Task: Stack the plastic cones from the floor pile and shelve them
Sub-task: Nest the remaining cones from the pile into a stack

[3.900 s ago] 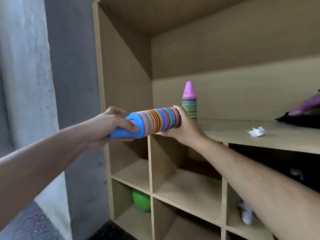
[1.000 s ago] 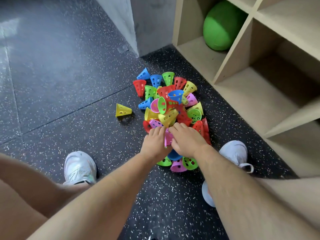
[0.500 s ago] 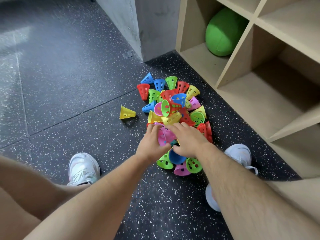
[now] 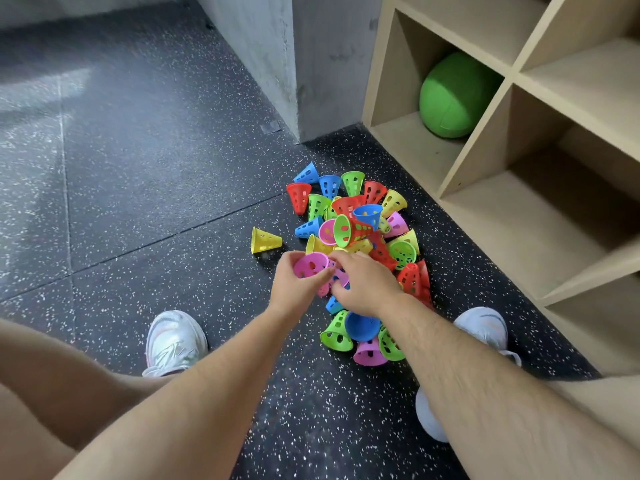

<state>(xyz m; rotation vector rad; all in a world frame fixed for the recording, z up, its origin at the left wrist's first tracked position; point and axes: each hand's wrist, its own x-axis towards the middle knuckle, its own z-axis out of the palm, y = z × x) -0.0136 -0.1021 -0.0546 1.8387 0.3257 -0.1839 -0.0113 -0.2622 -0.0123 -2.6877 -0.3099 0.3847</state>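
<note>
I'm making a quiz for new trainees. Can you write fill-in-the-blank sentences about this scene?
The left hand grips a cone coloured ____.
The lone cone lying left of the pile is ____.
The ball in the shelf cubby is ____.
Missing words: pink; yellow; green.

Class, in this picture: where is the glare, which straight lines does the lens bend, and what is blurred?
Head view: pale glare on speckled floor, upper left; head view: shelf unit edges splay, lens distortion; head view: cone pile and the pink cone in the left hand look sharp, no obvious blur.
</note>
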